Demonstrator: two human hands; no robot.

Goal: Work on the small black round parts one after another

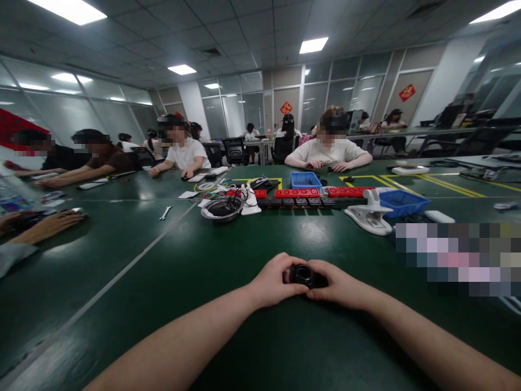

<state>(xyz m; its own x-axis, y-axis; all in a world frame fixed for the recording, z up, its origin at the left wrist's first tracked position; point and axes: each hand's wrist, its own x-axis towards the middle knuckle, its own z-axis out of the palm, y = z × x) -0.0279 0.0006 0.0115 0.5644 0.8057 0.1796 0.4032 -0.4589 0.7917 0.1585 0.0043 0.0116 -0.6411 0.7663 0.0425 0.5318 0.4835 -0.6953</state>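
Note:
Both of my hands meet around a small black object with a round, glossy ring on top (303, 274), low over the green table in front of me. My left hand (273, 279) is closed on its left side, thumb at the near edge. From the other side my right hand (336, 283) grips it, fingertips almost meeting those of the left. My palms and fingers hide much of the object, so its exact kind cannot be made out.
Beyond my hands stand a metal bowl (222, 209) with black cables, red power strips (301, 193), a white clamp (370, 213) and blue bins (402, 203). A wrench (165, 213) lies left. A co-worker's hand (52, 225) rests at the left; other people sit across the table.

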